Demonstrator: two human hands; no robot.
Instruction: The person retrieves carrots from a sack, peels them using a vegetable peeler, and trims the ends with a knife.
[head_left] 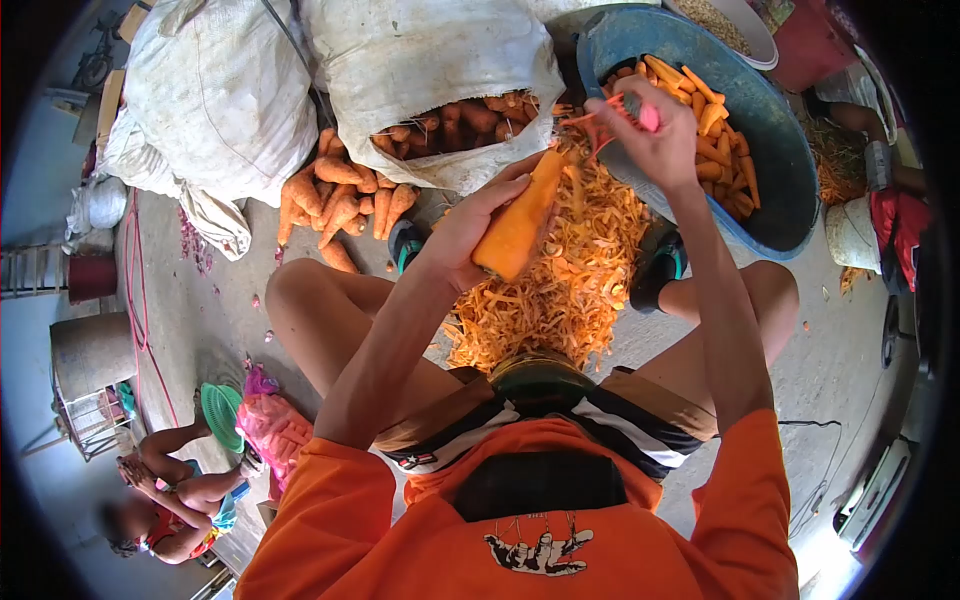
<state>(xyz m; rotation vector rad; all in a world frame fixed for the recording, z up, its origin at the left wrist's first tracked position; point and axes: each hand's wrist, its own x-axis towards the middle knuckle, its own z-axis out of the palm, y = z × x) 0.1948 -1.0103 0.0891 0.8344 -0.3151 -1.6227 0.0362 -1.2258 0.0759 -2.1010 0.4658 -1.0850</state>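
A large, smooth orange carrot (512,243) lies in my left hand (472,228), whose fingers are wrapped round it, thick end towards me. My right hand (660,140) is closed on a red-pink peeler (598,125), a little beyond and to the right of the carrot, apart from it. Part of the peeler is hidden by my fingers. Under both hands a heap of carrot peelings (550,300) covers the floor between my feet. Peeled carrots (725,150) fill part of a blue tub (790,190) below and beside my right hand.
An open white sack (430,60) of unpeeled carrots stands ahead, with loose unpeeled carrots (335,195) spilled beside it. A second white sack (220,80) is at the left. A seated person (175,500) is at lower left by a green basket (222,415). A white bucket (853,235) stands right.
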